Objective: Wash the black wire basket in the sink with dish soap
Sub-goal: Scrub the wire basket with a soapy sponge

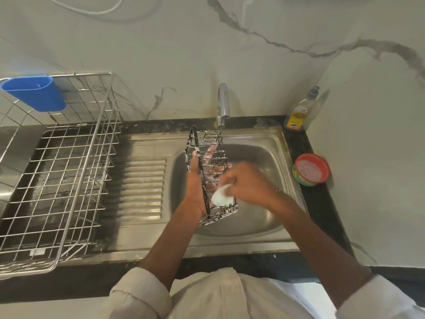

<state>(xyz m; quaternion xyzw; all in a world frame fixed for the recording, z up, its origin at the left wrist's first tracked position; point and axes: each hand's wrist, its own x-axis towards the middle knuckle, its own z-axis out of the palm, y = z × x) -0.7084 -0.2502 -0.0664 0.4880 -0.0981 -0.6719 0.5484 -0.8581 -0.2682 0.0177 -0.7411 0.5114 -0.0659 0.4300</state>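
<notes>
Above the sink point(276, 143), the left hand point(195, 189) is gripping the soapy black wire basket point(210, 173) upright — the right hand point(247, 183) is pinching a white sponge point(220, 196) against its wires.

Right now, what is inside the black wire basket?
Through the soapy wires of the basket the left hand's fingers show inside, holding it over the sink. The right hand presses a foamy white sponge against it, covering the lower part.

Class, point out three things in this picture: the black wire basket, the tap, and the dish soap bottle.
black wire basket point(198, 143): head view, upper left frame.
tap point(223, 104): head view, curved chrome spout.
dish soap bottle point(297, 118): head view, yellow label.
</notes>
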